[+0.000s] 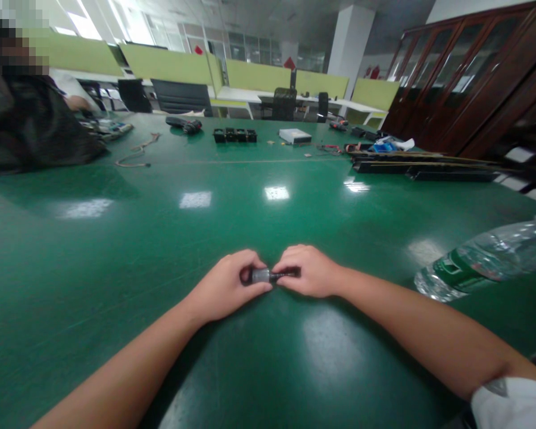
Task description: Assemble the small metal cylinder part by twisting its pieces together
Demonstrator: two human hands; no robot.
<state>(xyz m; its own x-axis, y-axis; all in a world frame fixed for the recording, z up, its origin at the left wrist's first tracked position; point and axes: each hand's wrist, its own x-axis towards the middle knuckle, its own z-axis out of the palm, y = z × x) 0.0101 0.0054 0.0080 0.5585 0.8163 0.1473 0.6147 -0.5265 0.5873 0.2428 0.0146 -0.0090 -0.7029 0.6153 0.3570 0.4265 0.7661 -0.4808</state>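
Observation:
Low over the green table [232,220], both hands meet at a small part lying crosswise. My left hand [223,286] is closed around a short grey cylinder [261,275] with a dark end, thumb below and fingers above. A thin dark rod [286,274] runs from the cylinder's right side toward my right hand [310,271]. The thumb and fingers of that hand pinch the rod. Whether the rod and cylinder are one piece, I cannot tell. Part of each is covered by the fingers.
A clear plastic bottle [482,262] with a green label lies to the right. Across the table are black box-like parts [234,136], a white box [295,136], a cable [136,156] and long dark strips [420,167]. A person in dark clothing [31,125] is at the far left.

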